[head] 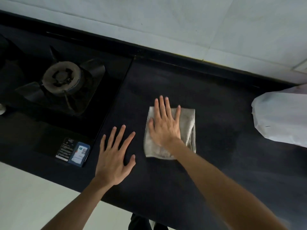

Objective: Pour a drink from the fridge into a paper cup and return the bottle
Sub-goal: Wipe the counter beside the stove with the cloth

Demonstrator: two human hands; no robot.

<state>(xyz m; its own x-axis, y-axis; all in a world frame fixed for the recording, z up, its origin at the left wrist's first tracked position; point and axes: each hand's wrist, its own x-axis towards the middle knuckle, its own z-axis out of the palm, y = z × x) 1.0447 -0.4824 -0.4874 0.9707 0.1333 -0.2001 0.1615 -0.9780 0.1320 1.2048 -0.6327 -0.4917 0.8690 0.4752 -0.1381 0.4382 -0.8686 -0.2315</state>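
My right hand [163,123] lies flat with fingers spread on a folded grey cloth [187,130], which sits on the dark countertop [207,163]. My left hand [116,156] rests palm down on the bare counter just left of the cloth, fingers apart and holding nothing. No bottle, paper cup or fridge is in view.
A black gas hob with a round burner [62,78] takes up the left of the counter, with stickers [73,151] near its front edge. A white plastic bag [280,117] lies at the right. A pale tiled wall [182,22] runs behind, and light floor [33,196] shows below the counter's front edge.
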